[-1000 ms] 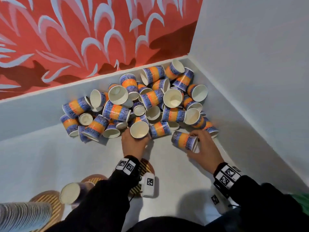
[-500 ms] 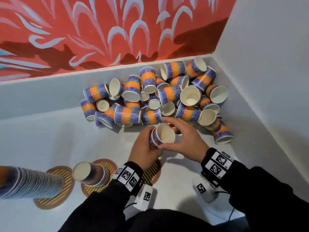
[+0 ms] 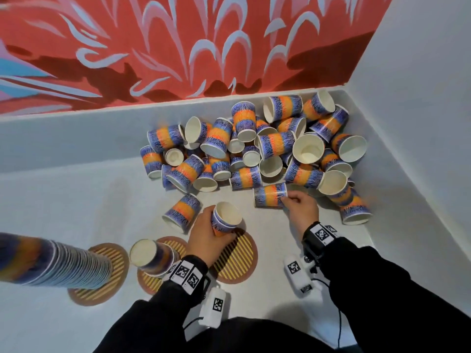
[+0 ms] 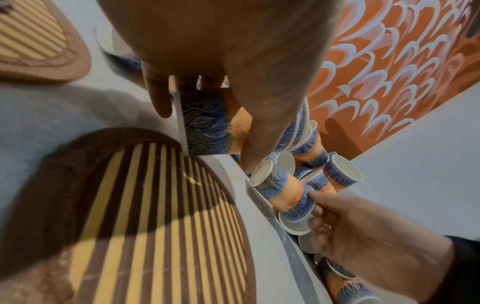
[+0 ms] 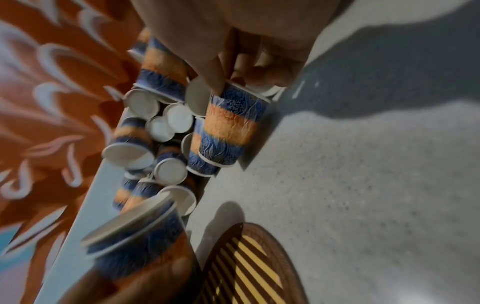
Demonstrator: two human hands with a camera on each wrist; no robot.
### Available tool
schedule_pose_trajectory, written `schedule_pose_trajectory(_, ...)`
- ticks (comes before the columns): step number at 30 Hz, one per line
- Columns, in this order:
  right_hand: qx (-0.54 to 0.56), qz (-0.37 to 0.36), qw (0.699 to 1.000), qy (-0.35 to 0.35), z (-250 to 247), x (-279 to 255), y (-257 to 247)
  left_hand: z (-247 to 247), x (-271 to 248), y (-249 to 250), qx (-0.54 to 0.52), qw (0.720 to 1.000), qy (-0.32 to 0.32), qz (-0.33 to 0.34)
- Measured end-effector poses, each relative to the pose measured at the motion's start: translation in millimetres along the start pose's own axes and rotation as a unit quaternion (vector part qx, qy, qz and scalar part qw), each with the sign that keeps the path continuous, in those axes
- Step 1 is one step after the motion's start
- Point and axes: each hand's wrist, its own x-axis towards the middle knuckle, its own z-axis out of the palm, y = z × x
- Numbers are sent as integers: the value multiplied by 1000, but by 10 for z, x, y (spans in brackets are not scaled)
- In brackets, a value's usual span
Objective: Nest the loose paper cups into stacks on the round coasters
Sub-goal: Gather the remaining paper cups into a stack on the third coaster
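Note:
Blue-and-orange paper cups lie in a loose pile (image 3: 254,149) in the corner. My left hand (image 3: 207,238) grips two nested cups (image 3: 225,217), mouth up and tilted, at the far edge of the right coaster (image 3: 237,263); they show in the left wrist view as nested cups (image 4: 207,127) at the coaster (image 4: 145,205). My right hand (image 3: 289,200) pinches the rim of a cup lying on its side (image 3: 269,196) at the pile's near edge, also seen as that cup (image 5: 228,127). A short stack (image 3: 150,256) stands on the middle coaster, a tall stack (image 3: 51,261) on the left one.
One loose cup (image 3: 182,211) lies on its side just left of my left hand. White walls close the corner behind and to the right of the pile. White wrist camera units (image 3: 297,275) hang over the near table.
My right hand has left the cups in my left hand and moved right to pinch a lying cup. My left hand has drawn the nested cups back toward the right coaster.

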Motion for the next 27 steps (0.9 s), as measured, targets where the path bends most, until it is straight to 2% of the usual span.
schedule_pose_trajectory(2,-51,-65,997,-7,-45,-138,-121,-10,10,-8,21,1000,0,7)
schedule_pose_trajectory(4,-78,-161,983,-42,-121,-352,-301,-15,10,-6,45,999,-3,9)
schedule_pose_trajectory(7,-131,-349,924,-87,-280,-644,-592,-3,-3,22,68,998,-8,19)
schedule_pose_trajectory(10,-194,-452,860,-140,-309,-780,-760,17,-23,85,62,997,-8,38)
schedule_pose_trajectory(13,-195,-440,852,-209,-271,-857,-840,18,-48,134,40,998,-10,51)
schedule_pose_trajectory(16,-153,-390,872,-251,-192,-889,-838,-13,-88,165,19,998,0,56)
schedule_pose_trajectory(18,-90,-353,898,-245,-106,-898,-853,-61,-123,167,-9,998,21,53)
schedule_pose_trajectory(21,21,-297,934,-198,77,-832,-883,-199,-201,221,-55,996,59,46)
schedule_pose_trajectory(23,34,-274,947,-166,237,-713,-900,-340,-267,315,-89,991,84,45)
schedule_pose_trajectory(25,-42,-295,938,-177,437,-581,-919,-516,-348,475,-132,983,114,48)
schedule_pose_trajectory(26,-110,-321,919,-198,561,-526,-920,-614,-389,567,-155,978,130,57)
schedule_pose_trajectory(27,-182,-358,887,-229,693,-499,-925,-715,-427,652,-175,971,144,70)
